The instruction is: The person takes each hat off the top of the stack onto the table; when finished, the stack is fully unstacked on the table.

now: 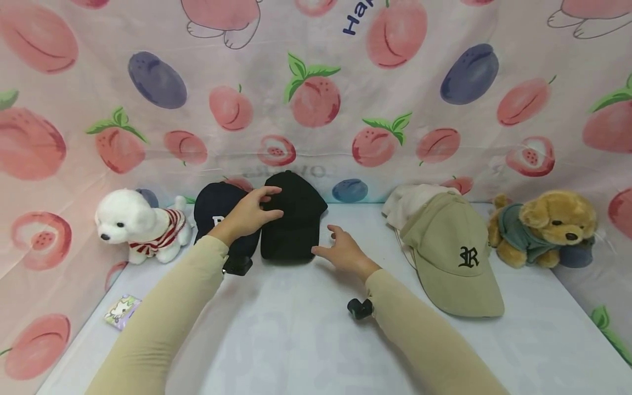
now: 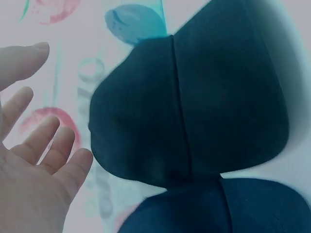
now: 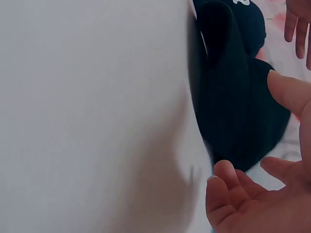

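Observation:
A plain black cap [image 1: 292, 219] stands at the back of the white table, left of the middle, its brim toward the front. My left hand [image 1: 254, 213] is over its left side in the head view, fingers spread and thumb apart. In the left wrist view that hand [image 2: 41, 160] holds nothing, its fingertips close to the black cap [image 2: 146, 111]. To the right of the cap my right hand [image 1: 345, 251] reaches in with parted fingers; in the right wrist view its fingers [image 3: 223, 196] are loosely bent around air. A navy cap [image 1: 217, 203] with a white letter sits just left, partly behind my left hand.
A white toy dog [image 1: 148, 222] in a striped shirt sits at the left, a brown toy dog [image 1: 543, 227] at the right. Beside the brown one lies a khaki cap [image 1: 444, 247], overlapping a cream hat [image 1: 410, 200]. A small patterned packet [image 1: 120, 310] is at the left edge.

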The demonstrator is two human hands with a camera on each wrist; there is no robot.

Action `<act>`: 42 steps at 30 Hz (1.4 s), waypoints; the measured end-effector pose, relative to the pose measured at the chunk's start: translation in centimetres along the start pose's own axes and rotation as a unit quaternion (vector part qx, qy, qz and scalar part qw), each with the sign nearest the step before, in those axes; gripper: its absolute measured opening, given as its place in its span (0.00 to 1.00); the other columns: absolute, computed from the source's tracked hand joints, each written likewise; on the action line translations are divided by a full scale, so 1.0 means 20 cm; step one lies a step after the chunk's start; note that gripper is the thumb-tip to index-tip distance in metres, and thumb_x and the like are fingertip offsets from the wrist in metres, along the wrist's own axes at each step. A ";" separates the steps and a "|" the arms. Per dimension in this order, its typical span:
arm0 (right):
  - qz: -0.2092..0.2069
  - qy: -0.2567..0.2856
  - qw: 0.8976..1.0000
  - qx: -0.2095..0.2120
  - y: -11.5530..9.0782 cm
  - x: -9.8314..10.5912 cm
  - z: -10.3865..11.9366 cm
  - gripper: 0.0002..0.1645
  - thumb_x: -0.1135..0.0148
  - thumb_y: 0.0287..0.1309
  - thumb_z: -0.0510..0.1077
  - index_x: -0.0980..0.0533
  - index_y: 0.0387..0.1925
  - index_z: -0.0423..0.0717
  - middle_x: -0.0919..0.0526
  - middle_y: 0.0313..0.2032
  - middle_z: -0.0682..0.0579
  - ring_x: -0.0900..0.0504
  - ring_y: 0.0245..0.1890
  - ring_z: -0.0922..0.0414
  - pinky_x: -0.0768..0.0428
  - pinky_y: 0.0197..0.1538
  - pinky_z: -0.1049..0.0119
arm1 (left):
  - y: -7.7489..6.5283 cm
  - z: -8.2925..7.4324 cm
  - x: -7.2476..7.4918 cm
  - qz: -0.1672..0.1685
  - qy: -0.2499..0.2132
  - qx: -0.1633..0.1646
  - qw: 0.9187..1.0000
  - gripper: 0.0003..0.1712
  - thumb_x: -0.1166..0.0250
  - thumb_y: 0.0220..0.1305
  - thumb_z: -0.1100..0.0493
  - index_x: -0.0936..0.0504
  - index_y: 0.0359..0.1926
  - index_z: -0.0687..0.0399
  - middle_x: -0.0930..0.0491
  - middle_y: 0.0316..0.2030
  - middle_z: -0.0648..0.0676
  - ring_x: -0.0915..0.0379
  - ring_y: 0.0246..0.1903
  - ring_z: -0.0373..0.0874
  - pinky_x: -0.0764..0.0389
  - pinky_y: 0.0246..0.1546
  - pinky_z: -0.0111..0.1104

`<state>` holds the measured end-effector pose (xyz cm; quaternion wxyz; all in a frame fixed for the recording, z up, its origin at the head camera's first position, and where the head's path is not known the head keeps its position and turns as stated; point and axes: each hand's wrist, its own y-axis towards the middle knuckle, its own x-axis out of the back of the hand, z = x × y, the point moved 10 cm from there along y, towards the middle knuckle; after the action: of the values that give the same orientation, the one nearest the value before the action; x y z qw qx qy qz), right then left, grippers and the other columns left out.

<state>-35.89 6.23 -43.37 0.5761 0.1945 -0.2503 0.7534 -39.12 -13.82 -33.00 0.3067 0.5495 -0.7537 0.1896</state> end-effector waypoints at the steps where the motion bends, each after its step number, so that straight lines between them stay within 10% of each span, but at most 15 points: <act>1: 0.001 0.003 1.000 0.004 -0.02 0.02 -0.01 0.50 0.33 0.63 0.55 0.46 0.76 0.42 0.36 0.70 0.36 0.33 0.68 0.42 0.33 0.66 0.47 | 0.00 -0.02 -0.01 0.002 0.000 -0.004 1.000 0.36 0.33 0.68 0.55 0.35 0.73 0.53 0.36 0.70 0.58 0.41 0.69 0.55 0.35 0.65 0.51; 23: -0.010 -0.007 0.997 0.080 -0.48 0.46 -0.17 0.49 0.33 0.63 0.52 0.45 0.75 0.37 0.34 0.67 0.35 0.27 0.57 0.43 0.22 0.50 0.54 | 0.03 -0.23 -0.37 0.068 -0.030 -0.048 0.996 0.37 0.31 0.66 0.50 0.33 0.73 0.48 0.36 0.71 0.53 0.43 0.71 0.52 0.32 0.64 0.50; 42: -0.051 -0.044 0.996 0.066 -0.75 0.72 -0.34 0.44 0.34 0.66 0.50 0.42 0.73 0.36 0.34 0.67 0.34 0.26 0.58 0.41 0.23 0.52 0.48 | 0.06 -0.42 -0.74 0.120 -0.065 -0.073 0.988 0.36 0.30 0.65 0.50 0.31 0.72 0.45 0.35 0.71 0.49 0.41 0.70 0.50 0.33 0.64 0.49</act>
<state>-25.19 24.60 -38.23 0.5881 0.2771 -0.2149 0.7288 -35.04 2.33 -36.51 0.2718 0.4424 -0.8441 0.1335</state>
